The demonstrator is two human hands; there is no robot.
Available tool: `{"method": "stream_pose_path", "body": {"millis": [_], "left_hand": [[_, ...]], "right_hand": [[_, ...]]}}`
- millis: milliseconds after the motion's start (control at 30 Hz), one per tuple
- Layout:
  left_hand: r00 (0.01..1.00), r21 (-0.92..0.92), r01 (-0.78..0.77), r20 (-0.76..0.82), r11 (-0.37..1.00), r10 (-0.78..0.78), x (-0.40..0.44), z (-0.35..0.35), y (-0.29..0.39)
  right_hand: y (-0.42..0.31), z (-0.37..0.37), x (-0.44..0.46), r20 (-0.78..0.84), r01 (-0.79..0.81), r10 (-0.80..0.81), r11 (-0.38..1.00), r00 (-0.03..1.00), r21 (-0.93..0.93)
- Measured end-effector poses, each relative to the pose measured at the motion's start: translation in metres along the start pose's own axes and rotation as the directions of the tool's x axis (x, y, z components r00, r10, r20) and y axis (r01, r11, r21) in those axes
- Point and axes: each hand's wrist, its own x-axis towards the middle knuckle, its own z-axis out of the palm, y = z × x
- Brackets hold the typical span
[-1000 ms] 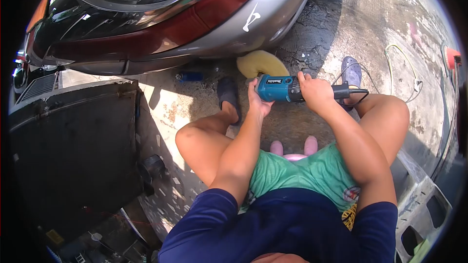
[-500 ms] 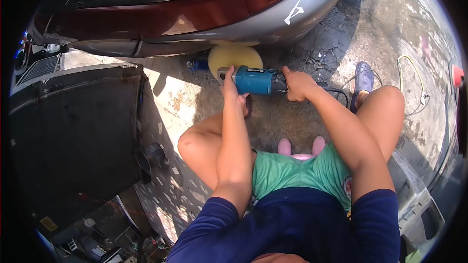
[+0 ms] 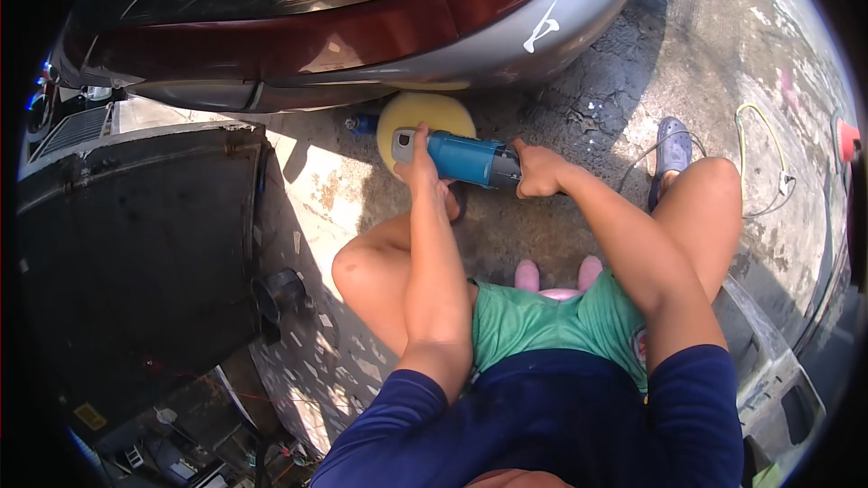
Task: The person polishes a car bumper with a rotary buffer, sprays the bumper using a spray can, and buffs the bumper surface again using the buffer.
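A blue polisher lies across in front of me, held in both hands. My left hand wraps round its front head, above the round yellow foam pad. My right hand grips the dark rear handle. The pad's far edge is at the lower side of the grey and dark red car bumper; whether they touch I cannot tell. White streaks of paste mark the bumper's right part. Just left of the pad, a small blue bottle-like object lies on the ground, partly hidden.
A large dark panel stands at the left, with a dark cylindrical part by its edge. A power cord passes my clog. A yellow-green hose or cable lies on the concrete at right, near a grey-white molded part.
The polisher has shifted a little left and toward me, both hands with it. Its rear end has dipped slightly toward me, and more of the yellow pad shows below the bumper.
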Motion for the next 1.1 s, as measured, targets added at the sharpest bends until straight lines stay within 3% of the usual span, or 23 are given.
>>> {"method": "stream_pose_path", "body": {"millis": [133, 367, 633, 767, 900, 1100], "left_hand": [[0.991, -0.041, -0.121, 0.057, 0.992, 0.123, 0.001, -0.003, 0.001], [0.996, -0.063, -0.076, 0.041, 0.995, 0.079, 0.003, 0.0, 0.005], [0.983, -0.002, 0.157, 0.097, 0.988, -0.156, 0.007, -0.005, -0.038], [0.872, 0.031, 0.342, 0.362, 0.939, -0.33, -0.014, 0.01, -0.066], [0.795, 0.103, 0.383, 0.47, 0.918, -0.384, -0.043, 0.035, -0.087], [0.727, 0.2, 0.426, 0.506, 0.882, -0.465, -0.075, 0.072, -0.112]], "right_hand": [[-0.003, -0.001, -0.001, -0.027, -0.006, 0.006, 0.999, 1.0, -0.036], [-0.015, -0.012, -0.002, -0.053, -0.023, 0.017, 0.994, 0.998, -0.107], [-0.025, -0.028, -0.048, -0.114, -0.155, 0.129, 0.953, 0.985, -0.26], [-0.003, -0.036, -0.082, -0.198, -0.2, 0.133, 0.905, 0.971, -0.376], [0.017, -0.05, -0.119, -0.239, -0.267, 0.179, 0.868, 0.954, -0.418], [0.049, -0.064, -0.161, -0.294, -0.377, 0.271, 0.833, 0.916, -0.406]]}}
